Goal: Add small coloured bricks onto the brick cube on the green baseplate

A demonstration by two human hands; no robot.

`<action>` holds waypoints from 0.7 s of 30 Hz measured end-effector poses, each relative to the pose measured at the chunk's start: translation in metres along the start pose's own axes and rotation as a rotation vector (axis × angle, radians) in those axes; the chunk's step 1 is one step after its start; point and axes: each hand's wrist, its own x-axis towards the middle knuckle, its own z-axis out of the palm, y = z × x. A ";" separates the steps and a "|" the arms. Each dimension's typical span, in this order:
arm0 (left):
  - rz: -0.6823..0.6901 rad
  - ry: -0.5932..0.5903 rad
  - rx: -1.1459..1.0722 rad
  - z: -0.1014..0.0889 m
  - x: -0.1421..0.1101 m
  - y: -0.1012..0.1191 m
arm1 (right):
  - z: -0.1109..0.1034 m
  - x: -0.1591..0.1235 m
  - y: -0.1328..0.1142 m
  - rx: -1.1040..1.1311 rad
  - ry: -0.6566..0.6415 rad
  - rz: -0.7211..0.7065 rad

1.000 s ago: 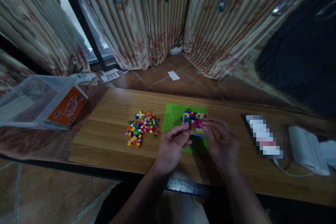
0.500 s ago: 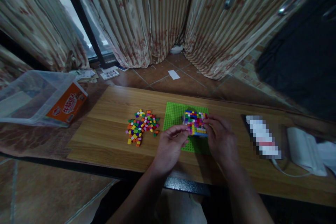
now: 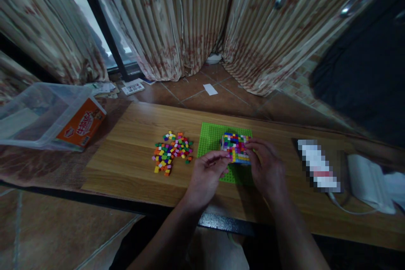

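Note:
A box-shaped build of multicoloured toy bricks [image 3: 236,147] stands on a green studded baseplate [image 3: 210,135]. My left hand [image 3: 209,173] is closed at the build's front left corner, thumb and forefinger pinched together; whatever sits between the tips is too small to make out. On the other side, my right hand [image 3: 267,164] grips the build's right side, fingertips over its upper edge. Parts of the build and the baseplate's front right are covered by my hands. To the left of the baseplate lies a loose pile of small coloured toy bricks [image 3: 164,152].
The wooden table [image 3: 123,152] carries a phone [image 3: 319,166] with a cable and a white object [image 3: 368,181] at the right. A clear plastic bin [image 3: 41,114] with an orange label stands at the left. Curtains [image 3: 164,29] hang behind the table.
The view has shifted very slightly. Both hands stay at the brick build in nearly the same pose, and the loose bricks look unmoved.

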 end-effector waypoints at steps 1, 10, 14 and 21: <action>-0.001 -0.001 -0.003 0.000 0.000 0.000 | 0.000 0.000 0.000 -0.011 0.002 -0.013; -0.002 0.017 0.021 0.000 -0.002 0.001 | 0.001 0.001 -0.005 -0.109 0.019 -0.064; -0.005 0.009 0.019 0.001 -0.002 0.001 | 0.003 0.003 -0.006 -0.123 0.017 -0.053; -0.008 0.007 0.027 0.000 -0.001 0.000 | -0.002 0.000 -0.009 -0.095 -0.014 -0.031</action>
